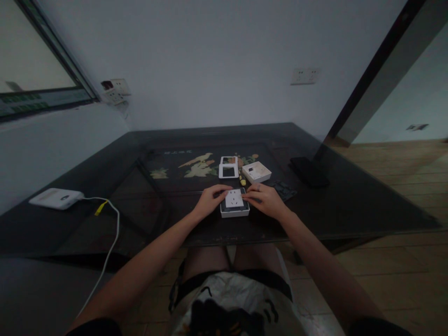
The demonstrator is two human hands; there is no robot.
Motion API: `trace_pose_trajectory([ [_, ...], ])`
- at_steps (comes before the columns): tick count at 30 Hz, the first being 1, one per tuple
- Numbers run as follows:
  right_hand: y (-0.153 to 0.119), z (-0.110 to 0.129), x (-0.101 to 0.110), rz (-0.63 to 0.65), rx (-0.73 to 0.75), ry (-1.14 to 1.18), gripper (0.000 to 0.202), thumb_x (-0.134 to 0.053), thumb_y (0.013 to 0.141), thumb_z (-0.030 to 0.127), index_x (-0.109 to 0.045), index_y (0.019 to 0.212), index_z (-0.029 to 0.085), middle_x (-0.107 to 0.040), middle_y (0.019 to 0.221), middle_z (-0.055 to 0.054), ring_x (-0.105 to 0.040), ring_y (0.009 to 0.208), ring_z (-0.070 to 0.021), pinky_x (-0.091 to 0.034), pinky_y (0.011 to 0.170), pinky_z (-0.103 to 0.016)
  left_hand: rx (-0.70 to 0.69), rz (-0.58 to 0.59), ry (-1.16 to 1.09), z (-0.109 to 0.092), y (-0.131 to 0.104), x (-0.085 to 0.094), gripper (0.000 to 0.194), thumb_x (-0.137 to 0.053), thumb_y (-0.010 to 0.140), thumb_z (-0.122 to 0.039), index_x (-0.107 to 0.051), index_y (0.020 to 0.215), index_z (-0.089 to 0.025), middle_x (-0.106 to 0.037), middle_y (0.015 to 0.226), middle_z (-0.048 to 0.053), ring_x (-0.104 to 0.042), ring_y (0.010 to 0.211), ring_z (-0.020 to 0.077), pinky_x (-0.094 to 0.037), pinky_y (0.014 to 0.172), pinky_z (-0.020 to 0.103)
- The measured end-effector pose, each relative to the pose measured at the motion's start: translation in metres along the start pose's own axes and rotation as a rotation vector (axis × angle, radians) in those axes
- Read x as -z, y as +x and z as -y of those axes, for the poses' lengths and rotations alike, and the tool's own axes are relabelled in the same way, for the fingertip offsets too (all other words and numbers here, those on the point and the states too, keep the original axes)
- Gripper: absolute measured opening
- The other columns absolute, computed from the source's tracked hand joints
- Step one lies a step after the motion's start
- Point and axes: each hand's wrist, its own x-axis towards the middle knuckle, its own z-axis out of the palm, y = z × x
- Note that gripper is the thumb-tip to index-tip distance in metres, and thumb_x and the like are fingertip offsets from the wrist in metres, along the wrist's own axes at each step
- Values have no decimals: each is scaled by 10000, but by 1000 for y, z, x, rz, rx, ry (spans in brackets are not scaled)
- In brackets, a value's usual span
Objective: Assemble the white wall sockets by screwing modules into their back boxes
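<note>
A wall socket (pixel 234 198) with a white middle and a dark frame around it sits on a white box (pixel 235 213) close to the table's front edge. My left hand (pixel 211 199) grips the socket at its left side, thumb near the white face and fingers bent along the far edge. At the right side, the thumb and fingers of my right hand (pixel 265 198) close on the socket's edge; the exact fingertip contact is too small to make out. Just beyond lie two white cover frames (pixel 228 171), one overlapping the other, and a small yellow piece (pixel 242 182).
Behind my right hand stands another white box (pixel 257 172). A dark flat piece (pixel 284 190) and a black object (pixel 308 171) lie to the right. On the left, a white device (pixel 57 198) trails a cable (pixel 117 224) over the edge of the dark table (pixel 182 224).
</note>
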Motion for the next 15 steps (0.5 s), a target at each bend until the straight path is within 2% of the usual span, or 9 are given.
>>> trace_pose_trajectory([
  [4, -1, 0, 3, 7, 20, -32, 226, -522, 891, 316, -731, 947, 250, -684, 918, -75, -618, 860, -201, -493, 752, -328, 7, -4, 3, 1, 0, 0, 256, -539, 866, -310, -690, 1035, -191, -688, 1100, 77, -623, 1033, 210, -483, 901, 346],
  [9, -1, 1, 5, -75, -40, 47, 209, -545, 874, 303, -739, 929, 247, -686, 934, -84, -622, 888, -217, -500, 790, -362, -3, 1, 12, 3, 0, -1, 266, -526, 875, -317, -684, 1050, -194, -685, 1104, 77, -623, 1024, 208, -484, 902, 356],
  [15, -2, -3, 5, 3, -6, 32, 196, -569, 863, 308, -738, 951, 264, -687, 960, -73, -627, 897, -208, -497, 783, -343, -12, 11, 21, 3, 0, -1, 273, -506, 887, -323, -681, 1054, -198, -682, 1109, 72, -615, 1043, 205, -467, 936, 360],
])
